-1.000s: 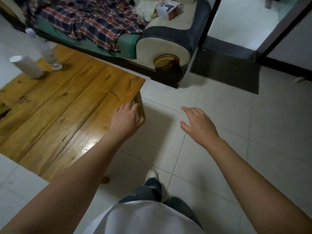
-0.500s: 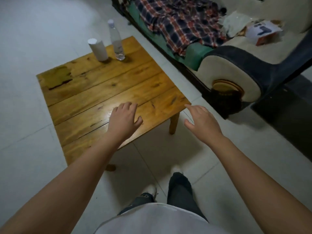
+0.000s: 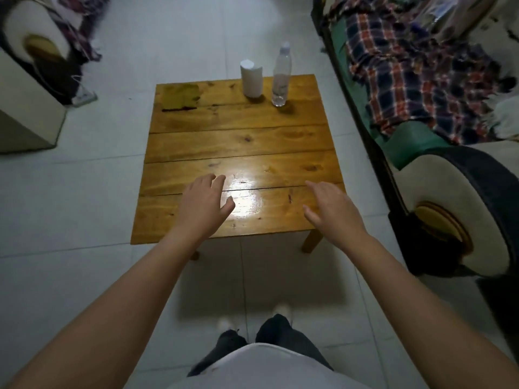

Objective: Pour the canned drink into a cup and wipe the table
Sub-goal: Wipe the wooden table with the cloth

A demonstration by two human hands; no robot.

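Fingers of left hand (image 3: 203, 204) and right hand (image 3: 332, 210) are spread wide, empty, above the desk (image 3: 238, 141). At its far edge, the plastic bottle (image 3: 281, 75), judged light and crushable, is best gripped mid-body; no can is seen.

Both hands, left (image 3: 202, 204) and right (image 3: 331, 210), outstretched, empty, fingers spread.

White cup (image 3: 251, 78) upright at tabletop (image 3: 238, 141) 12 o'clock edge; clear bottle (image 3: 281, 75) upright just beside, at its 3 o'clock.
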